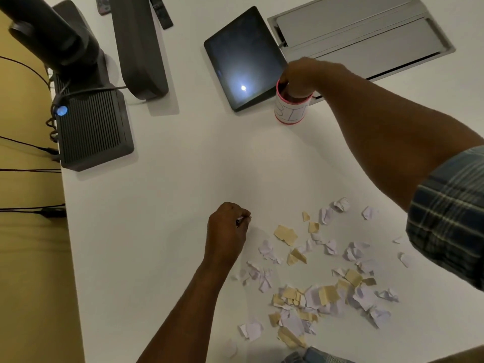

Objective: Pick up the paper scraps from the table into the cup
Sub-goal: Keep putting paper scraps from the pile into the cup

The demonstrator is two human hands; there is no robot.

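A white cup [291, 112] with a red rim and a hand-lettered label stands upright on the white table [183, 192], beside a tablet. My right hand [301, 76] reaches over the cup's mouth, fingers dipped inside; what they hold is hidden. My left hand [227, 231] hovers low over the table left of the scraps, fingers pinched on a small white paper scrap. Several white and tan paper scraps [322, 279] lie scattered at the near right of the table.
A dark tablet [243, 58] lies just left of the cup. A grey cable hatch [361, 35] is set into the table at the back right. Black ribbed electronics [91, 127], a dark speaker-like unit [138, 45] and cables occupy the back left edge.
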